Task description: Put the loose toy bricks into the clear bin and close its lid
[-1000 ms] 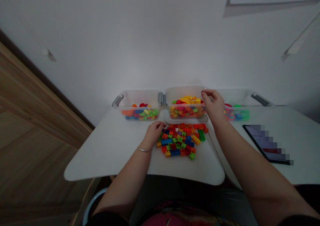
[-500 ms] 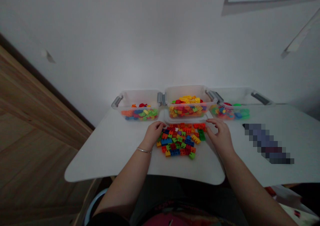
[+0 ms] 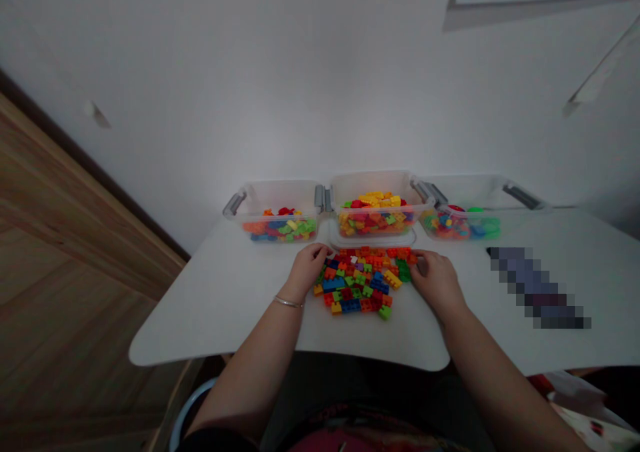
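Observation:
A flat, close-packed spread of small plastic toy bricks (image 3: 356, 280) in red, orange, green, blue and yellow lies on the white table. My left hand (image 3: 307, 267), a bracelet at its wrist, rests against the upper left side of the spread. Its fingers are curled with thumb and forefinger close together, and whatever they may hold is hidden. At the upper right corner, my right hand (image 3: 437, 277) has its fingertips closed on the end of an orange toy brick (image 3: 400, 253). A green brick (image 3: 403, 271) lies just below it, near the thumb.
Three clear bins stand along the wall: a left bin (image 3: 280, 192) and a taller middle bin (image 3: 373, 180) with bricks, and a right bin (image 3: 475, 189) with mixed plastic pieces. A blurred-out item (image 3: 537, 289) lies on the table's (image 3: 225, 305) right side.
My right hand has moved slightly left and down, and its fingers have drawn together at the orange brick. My left hand has stayed in place.

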Motion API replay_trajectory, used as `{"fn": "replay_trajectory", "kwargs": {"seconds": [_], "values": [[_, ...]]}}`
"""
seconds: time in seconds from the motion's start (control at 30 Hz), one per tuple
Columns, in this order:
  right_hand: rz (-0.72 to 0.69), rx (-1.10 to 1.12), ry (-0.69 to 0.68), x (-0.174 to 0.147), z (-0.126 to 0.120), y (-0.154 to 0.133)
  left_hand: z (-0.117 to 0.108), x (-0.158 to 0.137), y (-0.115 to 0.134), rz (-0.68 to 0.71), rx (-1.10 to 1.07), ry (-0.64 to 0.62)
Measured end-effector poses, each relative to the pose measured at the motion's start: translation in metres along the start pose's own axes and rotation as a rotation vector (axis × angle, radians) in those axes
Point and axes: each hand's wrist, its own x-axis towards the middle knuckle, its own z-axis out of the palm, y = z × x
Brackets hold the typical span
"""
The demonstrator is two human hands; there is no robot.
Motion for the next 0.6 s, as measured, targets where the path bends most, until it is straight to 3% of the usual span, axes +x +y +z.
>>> {"fn": "replay_trajectory", "kwargs": {"seconds": [0.4, 0.6], "values": [[0.046, 0.026, -0.041, -0.0009, -0.0039, -0.0044, 0.0002, 0.0000, 0.0001, -0.003, -0.002, 0.003], [0.126, 0.255, 0.140, -0.0007, -0.0024, -0.0048, -0.0004, 0.0005, -0.0010, 0.001, 0.016, -0.004]]}}
